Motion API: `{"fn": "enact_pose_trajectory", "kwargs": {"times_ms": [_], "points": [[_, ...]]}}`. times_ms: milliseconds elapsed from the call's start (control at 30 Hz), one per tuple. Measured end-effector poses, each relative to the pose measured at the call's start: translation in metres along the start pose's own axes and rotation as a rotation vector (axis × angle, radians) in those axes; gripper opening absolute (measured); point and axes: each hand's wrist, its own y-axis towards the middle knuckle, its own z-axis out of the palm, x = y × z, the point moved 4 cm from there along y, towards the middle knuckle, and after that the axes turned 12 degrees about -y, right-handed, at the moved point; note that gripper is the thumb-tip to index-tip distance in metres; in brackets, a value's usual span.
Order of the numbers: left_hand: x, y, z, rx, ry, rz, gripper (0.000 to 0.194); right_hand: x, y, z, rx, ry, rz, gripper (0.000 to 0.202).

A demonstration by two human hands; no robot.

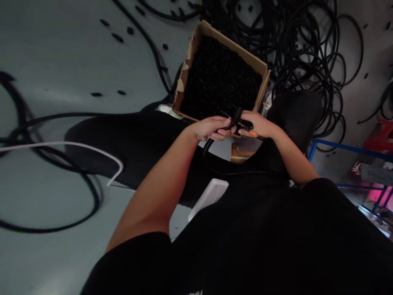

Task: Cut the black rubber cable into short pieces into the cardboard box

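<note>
In the head view my left hand (213, 128) pinches a black corrugated hose (207, 148), which curves down between my legs. Close beside it, my right hand (259, 124) is closed around a dark tool with an orange part (253, 134); my fingers hide most of its shape. The two hands nearly meet at the hose's end, where a dark piece sticks up between them. Just beyond them stands an open cardboard box (188, 67) filled with many small black pieces (222, 78).
Tangled black hoses (307, 53) lie on the floor at the upper right. More hose (89, 192) loops at the left beside a white cable (92, 148). Small black pieces (117, 37) are scattered about. A white power bank-like block (208, 196) rests at my waist; a blue frame (353, 148) stands right.
</note>
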Motion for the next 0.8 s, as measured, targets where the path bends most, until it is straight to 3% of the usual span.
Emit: {"fn": "enact_pose_trajectory", "kwargs": {"times_ms": [133, 267, 367, 567, 667, 800], "points": [[-0.008, 0.002, -0.005, -0.061, -0.018, 0.104, 0.058, 0.002, -0.005, -0.005, -0.039, 0.099, 0.1, 0.035], [-0.028, -0.003, -0.007, -0.298, -0.069, 0.395, 0.041, -0.005, -0.013, -0.01, -0.1, 0.138, 0.208, 0.036], [-0.04, -0.011, -0.005, -0.411, -0.134, 0.55, 0.024, -0.012, -0.014, -0.014, -0.163, 0.106, 0.273, 0.036], [-0.039, -0.008, -0.018, -0.473, -0.031, 0.583, 0.035, -0.018, -0.007, -0.01, -0.2, 0.141, 0.292, 0.047], [-0.035, 0.005, -0.024, -0.427, 0.006, 0.592, 0.025, -0.019, -0.002, -0.006, -0.169, 0.143, 0.276, 0.052], [-0.036, 0.013, -0.026, -0.466, 0.133, 0.657, 0.017, -0.018, 0.002, -0.001, -0.101, 0.114, 0.266, 0.057]]}}
